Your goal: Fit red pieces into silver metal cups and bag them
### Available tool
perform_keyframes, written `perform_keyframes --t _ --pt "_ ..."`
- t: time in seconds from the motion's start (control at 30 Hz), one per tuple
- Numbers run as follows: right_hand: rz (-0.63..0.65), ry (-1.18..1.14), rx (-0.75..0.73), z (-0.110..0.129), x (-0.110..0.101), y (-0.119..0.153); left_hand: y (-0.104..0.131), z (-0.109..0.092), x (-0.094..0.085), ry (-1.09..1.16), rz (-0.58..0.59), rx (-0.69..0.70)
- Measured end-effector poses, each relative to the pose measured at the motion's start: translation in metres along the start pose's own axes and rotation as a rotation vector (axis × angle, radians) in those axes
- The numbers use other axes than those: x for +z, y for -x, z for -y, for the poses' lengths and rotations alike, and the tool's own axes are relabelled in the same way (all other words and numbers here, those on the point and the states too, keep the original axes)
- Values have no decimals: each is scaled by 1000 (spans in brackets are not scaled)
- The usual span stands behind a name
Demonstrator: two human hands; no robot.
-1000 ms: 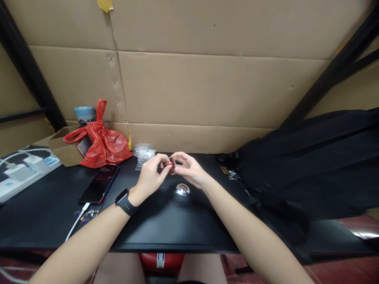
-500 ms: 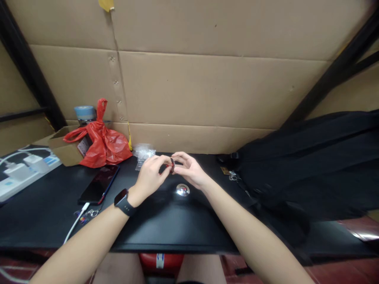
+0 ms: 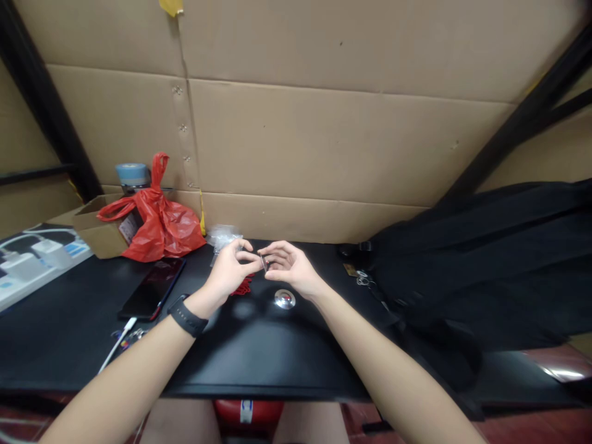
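Over the middle of the black table, a small round metal disc (image 3: pixel 264 263), seen edge-on and looking like a yo-yo half, is held up between both hands. My left hand (image 3: pixel 226 268), a dark watch on its wrist, pinches the disc's left side with the fingertips. From the right, the curved fingers and thumb of my right hand (image 3: pixel 296 265) grip its edge. A matching shiny metal yo-yo half (image 3: pixel 285 299) lies just below my right hand. Bunched red string (image 3: pixel 243 286) rests beside my left hand, partly hidden by it.
Behind my left hand lies a clear plastic bag (image 3: pixel 222 235). Leftward are a phone (image 3: pixel 152 290) on a white cable, a red plastic bag (image 3: pixel 161 225), a cardboard box (image 3: pixel 99 231) and a power strip (image 3: pixel 28 283). Black fabric (image 3: pixel 485 265) and keys (image 3: pixel 364 278) lie right; cardboard wall behind.
The disc has turned edge-on between my hands. My left hand has shifted slightly left and down with its fingers rearranged, and the red string now shows on the table.
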State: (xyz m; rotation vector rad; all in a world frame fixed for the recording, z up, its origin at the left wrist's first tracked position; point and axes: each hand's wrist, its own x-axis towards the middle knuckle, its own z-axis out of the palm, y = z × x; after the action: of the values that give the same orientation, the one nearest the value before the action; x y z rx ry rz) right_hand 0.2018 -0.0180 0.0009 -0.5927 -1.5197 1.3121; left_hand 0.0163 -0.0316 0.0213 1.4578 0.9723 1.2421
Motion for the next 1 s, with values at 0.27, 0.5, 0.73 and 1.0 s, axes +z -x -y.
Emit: perform_keyframes --t 0.27,0.5,0.73,1.0 --pt "59 108 -35 9 0 1 1 -4 -1 259 73 -271" --pt "95 239 -56 6 -2 0 0 4 -1 269 69 -358" --pt "-4 244 -71 4 0 -2 -1 4 -1 304 32 -191" --pt "-75 151 -98 9 4 0 2 3 6 229 -12 -79"
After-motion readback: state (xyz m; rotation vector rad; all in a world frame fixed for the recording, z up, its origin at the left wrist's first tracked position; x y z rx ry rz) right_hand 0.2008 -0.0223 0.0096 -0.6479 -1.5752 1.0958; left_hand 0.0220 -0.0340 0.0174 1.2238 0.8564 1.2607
